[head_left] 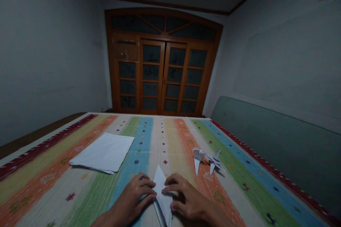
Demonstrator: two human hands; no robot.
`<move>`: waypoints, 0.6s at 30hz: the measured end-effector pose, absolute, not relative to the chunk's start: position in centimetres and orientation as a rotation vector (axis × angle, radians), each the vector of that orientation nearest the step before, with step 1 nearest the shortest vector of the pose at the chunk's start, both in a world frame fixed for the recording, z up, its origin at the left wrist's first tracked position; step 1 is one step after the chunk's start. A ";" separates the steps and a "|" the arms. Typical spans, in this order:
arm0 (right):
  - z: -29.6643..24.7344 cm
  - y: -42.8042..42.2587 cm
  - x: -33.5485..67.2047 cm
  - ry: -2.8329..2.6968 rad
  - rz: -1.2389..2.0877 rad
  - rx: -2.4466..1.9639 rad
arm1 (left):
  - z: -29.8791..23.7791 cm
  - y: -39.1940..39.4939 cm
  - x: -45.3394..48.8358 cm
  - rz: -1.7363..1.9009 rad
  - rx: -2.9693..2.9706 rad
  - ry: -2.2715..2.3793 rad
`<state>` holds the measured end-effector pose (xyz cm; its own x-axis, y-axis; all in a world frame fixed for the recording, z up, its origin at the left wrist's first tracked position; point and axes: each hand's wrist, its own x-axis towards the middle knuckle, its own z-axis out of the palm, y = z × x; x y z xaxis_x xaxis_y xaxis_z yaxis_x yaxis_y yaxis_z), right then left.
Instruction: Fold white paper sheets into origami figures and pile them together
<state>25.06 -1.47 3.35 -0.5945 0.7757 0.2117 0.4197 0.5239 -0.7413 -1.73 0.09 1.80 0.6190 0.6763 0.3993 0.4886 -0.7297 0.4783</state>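
A narrow white sheet of folded paper (160, 184), pointed at its far end, lies on the tablecloth at the near middle. My left hand (140, 195) has its curled fingers on the paper's left edge. From the other side, the bent fingers of my right hand (185, 198) hold the right edge, with the fingertips resting on its face. The paper's near end runs down between both hands to the bottom of the view. To the right stand folded paper figures (198, 155) that look like animals or birds, close together.
A stack of white paper sheets (105, 152) lies on the left of the striped tablecloth (149, 131). Along the right side of the table runs a pale green backrest or board (266, 131). Wooden doors with glass panes (162, 74) stand beyond the table's far edge.
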 end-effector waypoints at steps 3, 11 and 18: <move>3.3 -1.2 24.8 -2.210 0.904 -0.969 | 2.3 0.0 -1.2 0.820 2.526 0.944; 1.0 -0.9 23.5 -2.058 0.693 -1.205 | 1.0 -0.1 -1.1 0.899 2.360 1.108; -0.7 -0.8 23.1 -1.934 0.684 -1.213 | 1.7 -0.3 -0.9 0.830 2.524 0.977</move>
